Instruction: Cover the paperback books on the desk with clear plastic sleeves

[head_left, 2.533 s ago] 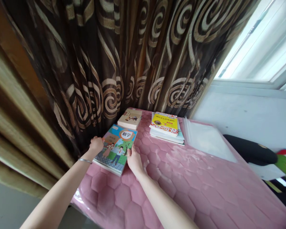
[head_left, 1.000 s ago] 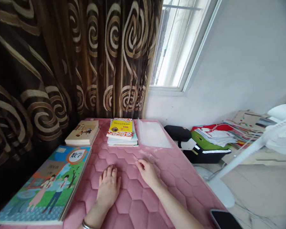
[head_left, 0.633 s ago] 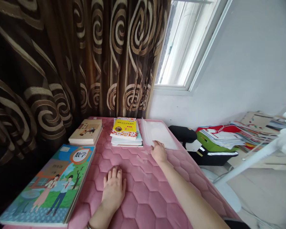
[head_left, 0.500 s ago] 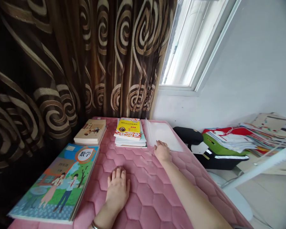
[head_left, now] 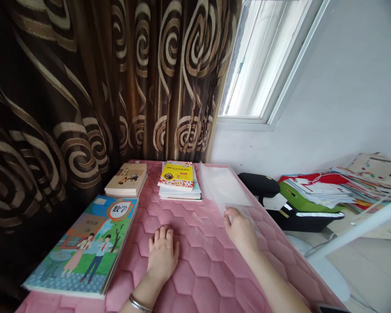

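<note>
My left hand [head_left: 163,255] lies flat, palm down, on the pink quilted table cover [head_left: 202,278], holding nothing. My right hand [head_left: 240,229] is at the near edge of a stack of clear plastic sheets [head_left: 224,186], with its fingers pinched on the top clear sheet [head_left: 249,214], which is drawn a little toward me. A large colourful textbook [head_left: 84,245] lies to the left of my left hand. Behind it are a beige book stack [head_left: 127,179] and a stack topped by a yellow book [head_left: 179,176].
A brown swirl-patterned curtain [head_left: 101,87] hangs behind and left of the table. A window [head_left: 263,65] is at the back right. Right of the table are a black object [head_left: 259,184], a green box with papers [head_left: 313,195] and a white pole [head_left: 355,228].
My right hand reached out to the clear sheets, then drew back toward me with the top sheet. My left hand stayed flat on the table cover. The view shifted slightly.
</note>
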`<state>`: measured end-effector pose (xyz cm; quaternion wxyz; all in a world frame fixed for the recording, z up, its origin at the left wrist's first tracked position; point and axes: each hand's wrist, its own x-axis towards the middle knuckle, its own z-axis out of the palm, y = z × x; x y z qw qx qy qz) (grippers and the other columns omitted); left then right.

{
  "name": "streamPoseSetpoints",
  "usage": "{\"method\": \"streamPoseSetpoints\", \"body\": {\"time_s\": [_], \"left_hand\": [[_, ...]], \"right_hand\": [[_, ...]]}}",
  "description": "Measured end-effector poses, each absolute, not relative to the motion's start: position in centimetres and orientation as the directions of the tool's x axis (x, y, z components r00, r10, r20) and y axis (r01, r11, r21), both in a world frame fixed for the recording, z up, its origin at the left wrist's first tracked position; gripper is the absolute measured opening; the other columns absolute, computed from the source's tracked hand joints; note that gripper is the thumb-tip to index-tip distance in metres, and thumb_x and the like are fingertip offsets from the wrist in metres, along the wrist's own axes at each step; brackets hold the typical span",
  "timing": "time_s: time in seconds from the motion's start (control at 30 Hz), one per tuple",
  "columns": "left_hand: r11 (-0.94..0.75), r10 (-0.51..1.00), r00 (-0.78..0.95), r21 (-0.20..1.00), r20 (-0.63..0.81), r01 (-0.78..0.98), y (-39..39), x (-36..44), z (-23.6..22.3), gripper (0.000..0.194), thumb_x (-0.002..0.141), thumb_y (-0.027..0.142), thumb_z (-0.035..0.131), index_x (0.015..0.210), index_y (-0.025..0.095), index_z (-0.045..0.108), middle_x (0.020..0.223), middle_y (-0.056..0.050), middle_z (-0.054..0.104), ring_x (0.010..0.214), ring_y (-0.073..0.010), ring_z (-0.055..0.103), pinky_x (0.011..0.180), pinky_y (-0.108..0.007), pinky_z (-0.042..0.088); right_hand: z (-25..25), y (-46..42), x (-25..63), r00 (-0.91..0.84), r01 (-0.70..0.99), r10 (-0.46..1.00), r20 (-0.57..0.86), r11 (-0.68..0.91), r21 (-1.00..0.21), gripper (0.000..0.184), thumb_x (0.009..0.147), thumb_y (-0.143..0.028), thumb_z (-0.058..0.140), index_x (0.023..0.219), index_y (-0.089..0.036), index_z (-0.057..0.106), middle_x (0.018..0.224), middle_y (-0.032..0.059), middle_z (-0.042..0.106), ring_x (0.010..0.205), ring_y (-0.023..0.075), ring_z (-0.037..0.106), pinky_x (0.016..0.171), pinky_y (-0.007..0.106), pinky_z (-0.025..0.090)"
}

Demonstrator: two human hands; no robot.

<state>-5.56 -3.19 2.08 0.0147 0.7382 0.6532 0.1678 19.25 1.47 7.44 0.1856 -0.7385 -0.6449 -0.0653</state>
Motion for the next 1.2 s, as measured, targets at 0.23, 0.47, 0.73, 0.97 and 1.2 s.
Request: {"method": "streamPoseSetpoints", "body": {"time_s": [0.23, 0.47, 0.73, 0.97, 1.2], "left_hand": [[-0.099, 0.978, 0.003, 0.455, 0.207, 0.885, -3.2, -6.2, 2.7, 0.039, 0.1, 0.032, 0.024, 0.116, 0.021, 0.057, 0.125, -0.009, 0.058, 0.116, -0.0218, 0.052, 0.096, -0.04, 0.042], [-0.15, 0.983, 0.095, 0.383, 0.159, 0.911, -3.8, -6.0, 3.0, 0.05, 0.094, 0.051, 0.036, 0.129, 0.02, 0.053, 0.137, -0.012, 0.051, 0.125, -0.0282, 0.047, 0.102, -0.045, 0.037], [-0.163, 0.98, 0.125, 0.268, 0.154, 0.949, -3.7, -5.7, 2.6, 0.057, 0.088, 0.056, 0.047, 0.131, 0.02, 0.054, 0.14, -0.015, 0.047, 0.127, -0.032, 0.044, 0.102, -0.049, 0.036], [-0.163, 0.98, 0.125, 0.267, 0.155, 0.95, -3.6, -5.8, 2.5, 0.052, 0.09, 0.05, 0.045, 0.131, 0.02, 0.054, 0.14, -0.015, 0.047, 0.124, -0.0306, 0.046, 0.101, -0.047, 0.038], [-0.129, 0.988, 0.082, 0.401, 0.132, 0.907, -3.3, -6.1, 2.8, 0.044, 0.089, 0.046, 0.046, 0.124, 0.022, 0.059, 0.139, -0.012, 0.049, 0.125, -0.0288, 0.046, 0.101, -0.048, 0.038]], "right_hand": [[7.6, -8.1, 13.5, -0.303, 0.925, 0.953, -0.01, 0.291, -0.242, 0.023, 0.08, -0.008, 0.048, 0.081, -0.024, 0.064, 0.076, 0.0043, 0.073, 0.063, 0.0191, 0.067, 0.052, 0.025, 0.036], [7.9, -8.9, 13.3, -0.569, 0.669, 0.823, -0.004, 0.46, -0.584, 0.018, 0.074, -0.023, 0.069, 0.09, -0.031, 0.07, 0.108, 0.0004, 0.072, 0.093, 0.0216, 0.068, 0.078, 0.026, 0.048], [4.7, -2.5, 22.0, 0.152, 0.926, 0.978, 0.144, -0.089, -0.368, 0.032, 0.088, -0.032, 0.051, 0.109, -0.011, 0.064, 0.109, 0.0201, 0.069, 0.101, 0.0304, 0.065, 0.084, 0.038, 0.048], [2.9, -2.3, 23.2, 0.193, 0.894, 0.981, 0.024, -0.166, -0.417, 0.023, 0.082, -0.035, 0.061, 0.097, -0.017, 0.064, 0.096, 0.0126, 0.073, 0.092, 0.0264, 0.069, 0.071, 0.031, 0.05], [5.0, -3.0, 21.6, -0.131, 0.36, 0.991, 0.011, 0.058, -0.931, 0.049, 0.096, -0.051, 0.033, 0.12, -0.02, 0.063, 0.105, 0.012, 0.072, 0.096, 0.023, 0.069, 0.078, 0.034, 0.055]]}}
